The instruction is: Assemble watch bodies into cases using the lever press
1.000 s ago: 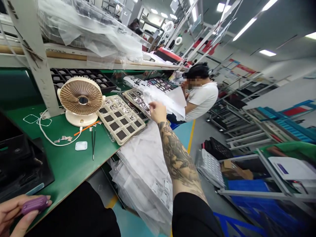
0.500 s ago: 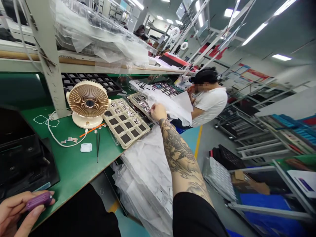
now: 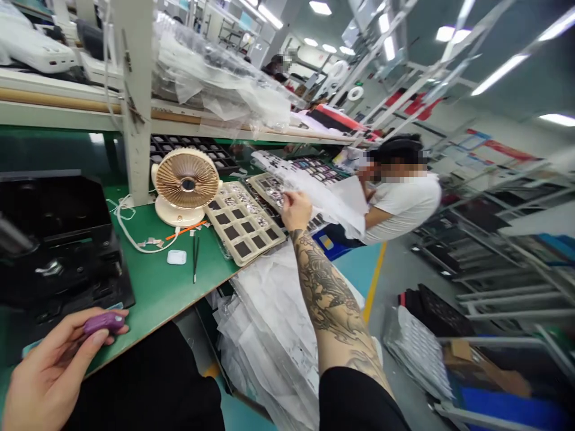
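Observation:
My left hand [image 3: 54, 371], at the lower left, pinches a small rounded purple casing [image 3: 102, 324] between thumb and fingers. My right hand [image 3: 297, 209] reaches far across the bench, its fingertips pinched together at a second beige tray [image 3: 255, 184] with small shiny parts. Whatever lies between those fingertips is too small to make out. Nearer stands a beige compartment tray [image 3: 229, 246]; some of its cells hold shiny silvery parts, others show dark bottoms. A white translucent sheet [image 3: 321, 190] lies just beyond my right hand.
A cream fan [image 3: 187, 184], black tweezers [image 3: 196, 263] and a small white piece [image 3: 176, 257] are on the green bench. A black fixture [image 3: 67, 239] occupies the left. Plastic-wrapped trays [image 3: 265, 317] are stacked below the edge. A person in a white shirt [image 3: 406, 200] sits beyond.
The view has swung left, so the bench things appear further right. My left hand has come further into view, still holding the purple casing. My right hand stays at the far tray, fingers pinched.

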Action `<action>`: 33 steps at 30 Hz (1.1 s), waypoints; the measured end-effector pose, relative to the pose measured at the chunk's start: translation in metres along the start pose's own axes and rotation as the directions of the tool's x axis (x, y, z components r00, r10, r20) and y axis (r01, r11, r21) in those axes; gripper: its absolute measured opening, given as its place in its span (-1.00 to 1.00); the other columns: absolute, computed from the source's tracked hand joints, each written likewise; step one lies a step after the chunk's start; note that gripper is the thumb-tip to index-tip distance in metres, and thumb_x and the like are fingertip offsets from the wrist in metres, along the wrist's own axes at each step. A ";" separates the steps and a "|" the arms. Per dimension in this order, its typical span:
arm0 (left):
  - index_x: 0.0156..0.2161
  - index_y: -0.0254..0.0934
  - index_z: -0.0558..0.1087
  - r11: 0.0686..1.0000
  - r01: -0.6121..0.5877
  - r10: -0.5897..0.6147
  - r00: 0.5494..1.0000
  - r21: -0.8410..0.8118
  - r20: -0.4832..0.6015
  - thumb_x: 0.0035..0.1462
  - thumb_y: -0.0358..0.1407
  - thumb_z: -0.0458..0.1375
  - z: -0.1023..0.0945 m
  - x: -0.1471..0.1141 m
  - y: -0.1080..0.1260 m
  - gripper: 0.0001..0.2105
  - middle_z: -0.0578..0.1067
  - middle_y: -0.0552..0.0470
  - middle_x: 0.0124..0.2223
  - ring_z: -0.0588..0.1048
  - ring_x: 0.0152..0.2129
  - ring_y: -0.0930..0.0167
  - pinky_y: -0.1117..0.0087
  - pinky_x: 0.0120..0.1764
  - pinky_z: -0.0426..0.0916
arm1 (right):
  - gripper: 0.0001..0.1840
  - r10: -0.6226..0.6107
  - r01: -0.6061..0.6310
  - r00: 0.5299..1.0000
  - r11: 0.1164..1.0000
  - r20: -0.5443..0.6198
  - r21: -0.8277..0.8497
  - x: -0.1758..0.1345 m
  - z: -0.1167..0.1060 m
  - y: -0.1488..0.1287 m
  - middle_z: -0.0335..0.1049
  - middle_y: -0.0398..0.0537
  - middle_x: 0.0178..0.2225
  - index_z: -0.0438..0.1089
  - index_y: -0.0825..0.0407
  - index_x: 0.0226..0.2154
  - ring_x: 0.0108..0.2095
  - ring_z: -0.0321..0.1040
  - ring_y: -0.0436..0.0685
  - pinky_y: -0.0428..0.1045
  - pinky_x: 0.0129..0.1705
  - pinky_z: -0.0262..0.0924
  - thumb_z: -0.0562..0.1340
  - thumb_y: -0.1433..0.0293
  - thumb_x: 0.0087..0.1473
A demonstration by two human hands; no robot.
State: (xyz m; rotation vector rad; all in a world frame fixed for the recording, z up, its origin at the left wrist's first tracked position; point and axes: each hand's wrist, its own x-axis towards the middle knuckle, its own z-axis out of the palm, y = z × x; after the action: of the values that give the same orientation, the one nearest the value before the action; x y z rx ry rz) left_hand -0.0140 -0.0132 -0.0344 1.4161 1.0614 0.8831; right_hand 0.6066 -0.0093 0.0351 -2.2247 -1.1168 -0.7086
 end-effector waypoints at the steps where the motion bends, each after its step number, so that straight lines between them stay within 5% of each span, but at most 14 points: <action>1: 0.08 -0.07 0.62 0.998 -0.011 0.011 1.000 -0.060 -0.002 0.38 -0.02 0.38 0.003 -0.001 0.006 -0.71 0.77 -0.02 0.07 0.79 -0.11 0.17 0.21 0.01 0.77 | -0.73 -0.003 0.004 1.000 0.999 -0.031 0.035 0.001 -0.001 -0.010 0.52 0.08 -0.20 0.67 0.03 -0.15 -0.17 0.42 0.25 0.13 0.00 0.36 0.24 0.32 0.28; 6: 0.06 -0.20 0.43 0.954 -0.056 0.063 0.998 -0.294 0.014 0.54 -0.13 0.27 0.017 0.005 0.027 -0.79 0.77 -0.19 0.05 0.78 -0.17 0.23 0.29 -0.16 0.64 | -0.74 0.013 0.054 0.978 0.950 -0.210 0.308 -0.012 0.003 -0.112 0.51 0.06 -0.30 0.68 0.09 -0.16 -0.18 0.43 0.22 0.17 -0.02 0.30 0.33 0.27 0.34; 9: 0.05 -0.22 0.41 0.947 -0.080 0.095 0.995 -0.311 0.032 0.58 -0.16 0.22 0.017 0.010 0.023 -0.82 0.75 -0.22 0.09 0.78 -0.16 0.26 0.30 -0.15 0.60 | -0.74 0.012 0.316 0.911 0.624 -0.413 0.715 -0.063 -0.023 -0.213 0.61 0.04 -0.27 0.69 0.08 -0.10 -0.32 0.53 0.14 0.09 -0.23 0.36 0.36 0.24 0.40; 12: 0.05 -0.22 0.43 0.939 -0.105 0.119 0.993 -0.327 0.023 0.61 -0.21 0.18 0.016 0.009 0.019 -0.87 0.74 -0.18 0.11 0.77 -0.15 0.32 0.34 -0.14 0.59 | -0.88 -0.011 0.174 0.983 0.350 -0.181 0.920 -0.142 -0.068 -0.297 0.59 -0.09 -0.32 0.68 -0.05 -0.19 -0.35 0.54 0.12 0.10 -0.22 0.42 0.39 0.34 0.42; 14: 0.06 -0.22 0.44 0.930 -0.129 0.142 0.990 -0.344 0.013 0.62 -0.24 0.17 0.016 0.008 0.018 -0.89 0.73 -0.15 0.11 0.76 -0.15 0.35 0.36 -0.15 0.59 | -0.87 -0.227 0.004 0.972 0.265 0.058 0.964 -0.190 -0.085 -0.327 0.59 -0.09 -0.26 0.69 -0.15 -0.15 -0.24 0.55 0.17 0.14 -0.16 0.46 0.39 0.39 0.40; 18: 0.07 -0.20 0.45 0.923 -0.159 0.171 0.985 -0.351 0.004 0.59 -0.25 0.20 0.017 0.007 0.017 -0.91 0.73 -0.02 -0.09 0.73 -0.20 0.38 0.37 -0.15 0.61 | -0.80 -0.439 -0.227 0.844 0.231 0.309 0.946 -0.241 -0.080 -0.334 0.57 -0.04 -0.18 0.70 -0.25 -0.07 -0.15 0.53 0.24 0.19 -0.13 0.47 0.41 0.41 0.37; 24: 0.14 -0.17 0.56 0.968 -0.183 0.188 0.982 -0.174 0.010 0.58 -0.28 0.21 0.012 0.007 0.018 -0.85 0.70 0.02 -0.12 0.72 -0.23 0.38 0.36 -0.09 0.61 | -0.95 -0.538 -0.320 0.733 0.266 0.416 0.909 -0.232 -0.070 -0.321 0.55 -0.03 -0.22 0.70 -0.18 -0.16 -0.17 0.50 0.21 0.17 -0.11 0.46 0.45 0.31 0.36; 26: 0.14 -0.17 0.60 0.964 -0.245 0.251 0.967 -0.099 0.051 0.58 -0.31 0.20 0.008 0.008 0.021 -0.83 0.73 0.00 -0.10 0.72 -0.23 0.38 0.37 -0.09 0.60 | -0.86 -0.598 -0.482 0.607 0.247 0.523 0.841 -0.223 -0.071 -0.318 0.53 -0.06 -0.21 0.66 -0.15 -0.12 -0.21 0.47 0.17 0.14 -0.11 0.47 0.53 0.24 0.28; 30: 0.05 -0.19 0.67 0.924 -0.382 0.379 0.911 -0.012 0.166 0.55 -0.35 0.20 0.001 0.009 0.025 -0.83 0.77 -0.05 -0.10 0.74 -0.21 0.32 0.33 -0.08 0.61 | -0.47 -0.720 -0.795 0.278 0.200 0.636 0.573 -0.216 -0.067 -0.310 0.49 -0.14 -0.17 0.51 -0.12 0.04 -0.28 0.41 0.06 0.03 -0.17 0.42 0.65 0.18 0.12; 32: 0.02 -0.20 0.68 0.932 -0.359 0.360 0.910 -0.044 0.204 0.54 -0.33 0.21 0.001 0.008 0.025 -0.84 0.76 -0.07 -0.14 0.74 -0.23 0.30 0.31 -0.10 0.63 | -0.51 -0.750 -0.820 0.221 0.202 0.623 0.535 -0.219 -0.066 -0.307 0.48 -0.13 -0.18 0.50 -0.10 0.00 -0.26 0.42 0.06 0.02 -0.18 0.40 0.63 0.15 0.15; 33: 0.03 -0.21 0.67 0.947 -0.307 0.319 0.926 -0.090 0.200 0.54 -0.31 0.22 0.003 0.008 0.025 -0.84 0.76 -0.07 -0.15 0.74 -0.25 0.29 0.31 -0.12 0.64 | -0.54 -0.739 -0.805 0.250 0.200 0.626 0.558 -0.222 -0.066 -0.306 0.47 -0.14 -0.20 0.51 -0.10 -0.01 -0.27 0.43 0.07 0.02 -0.18 0.40 0.62 0.14 0.17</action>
State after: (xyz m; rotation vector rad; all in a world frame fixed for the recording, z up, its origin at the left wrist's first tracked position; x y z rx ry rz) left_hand -0.0058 -0.0068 -0.0104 1.6193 0.6526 0.9550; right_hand 0.2239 -0.0194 0.0064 -0.9990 -1.2657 1.6434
